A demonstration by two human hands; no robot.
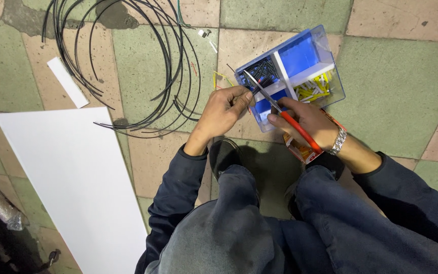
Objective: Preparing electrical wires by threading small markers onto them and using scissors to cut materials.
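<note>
My right hand (307, 119) grips red-handled scissors (275, 104), whose blades point up-left over a clear blue compartment box (325, 50). My left hand (224, 109) pinches the end of a thin black wire right at the scissor blades. One compartment holds short black wire pieces (260, 72), another holds short yellow pieces (314, 89). A metal watch (338, 142) sits on my right wrist.
A coil of black cable (128, 61) lies on the tiled floor at upper left. A large white board (72, 177) lies at left, a white strip (67, 81) above it. An orange packet (300, 149) sits under my right hand. My knees fill the bottom.
</note>
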